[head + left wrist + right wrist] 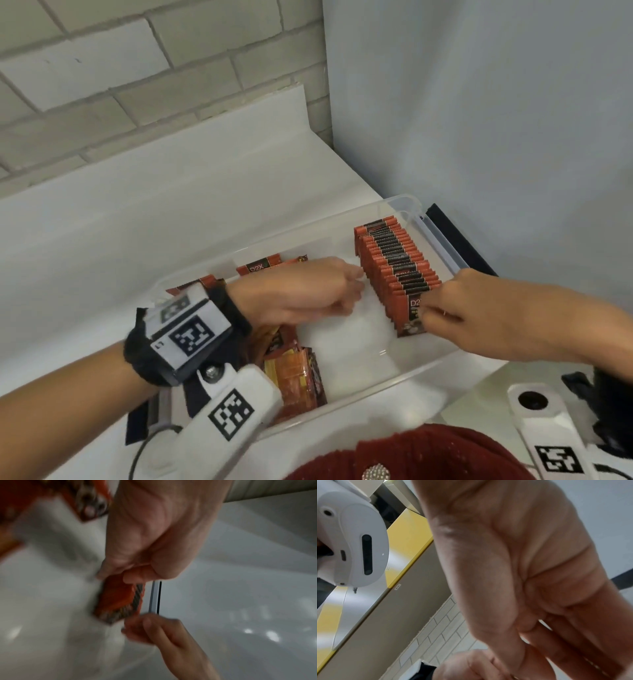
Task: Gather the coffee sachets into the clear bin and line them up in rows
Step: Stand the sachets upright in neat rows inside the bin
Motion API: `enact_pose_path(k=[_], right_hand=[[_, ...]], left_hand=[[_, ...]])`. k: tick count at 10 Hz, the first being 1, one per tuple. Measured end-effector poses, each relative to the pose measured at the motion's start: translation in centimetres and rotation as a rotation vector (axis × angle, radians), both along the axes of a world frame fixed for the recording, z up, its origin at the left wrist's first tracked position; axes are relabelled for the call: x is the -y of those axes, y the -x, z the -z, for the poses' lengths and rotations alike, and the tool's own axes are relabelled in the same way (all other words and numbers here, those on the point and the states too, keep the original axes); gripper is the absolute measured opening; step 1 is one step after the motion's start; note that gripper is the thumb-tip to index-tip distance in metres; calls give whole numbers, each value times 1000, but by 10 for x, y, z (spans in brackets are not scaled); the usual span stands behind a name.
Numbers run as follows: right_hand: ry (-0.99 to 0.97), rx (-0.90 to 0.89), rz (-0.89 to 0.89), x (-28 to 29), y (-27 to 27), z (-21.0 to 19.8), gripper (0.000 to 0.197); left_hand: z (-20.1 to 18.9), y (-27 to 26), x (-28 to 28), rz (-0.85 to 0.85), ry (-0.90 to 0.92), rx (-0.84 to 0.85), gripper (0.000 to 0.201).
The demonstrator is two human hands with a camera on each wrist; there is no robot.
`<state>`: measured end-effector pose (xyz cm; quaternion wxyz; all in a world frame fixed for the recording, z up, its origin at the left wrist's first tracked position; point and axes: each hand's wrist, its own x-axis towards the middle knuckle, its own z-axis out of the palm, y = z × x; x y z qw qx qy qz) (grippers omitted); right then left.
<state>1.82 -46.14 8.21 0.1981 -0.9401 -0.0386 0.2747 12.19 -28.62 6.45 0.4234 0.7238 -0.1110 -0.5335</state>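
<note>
Blurring hides the left hand (308, 291)'s curled fingers beside the sachet row (397, 270) in the bin (442, 240); right hand (479, 315) pinches its near end. White tabletop (137, 222), brick wall (137, 68).

"d2x" was printed in pale letters on the orange top of a loose coffee sachet (259, 268) lying flat against the far wall of the clear bin (404, 202). the same mark showed only as "d2" on the front sachet of the upright row (397, 270) at the right end of that bin, the rest of it covered by the right hand (476, 315). black-and-white square code markers (189, 334) stood on the left wrist mount just outside the bin's near-left corner; these were patterns, not readable words. the wrist views showed no legible text.
</note>
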Motion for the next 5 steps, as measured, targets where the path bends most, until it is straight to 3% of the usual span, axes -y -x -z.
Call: enact_pose_path(k=[1,2,3,4,5], right_hand=[[-81,36,-56,-12,-8,-13,35],[-194,14,-113,-35,-18,-16,23],[-190,-14,-203,-62,-31,-12,33],[-186,-96,-287,-85,-42,-5,39],[-182,-169,-344,-102,-51,3,49]], left_hand=[[-22,-21,-26,275,-104,313,40],[-37,-35,-51,598,-235,598,35],[-39,-39,-70,861,-389,640,44],[-36,-39,-88,866,-469,643,46],[-34,-39,-106,821,-461,783,52]])
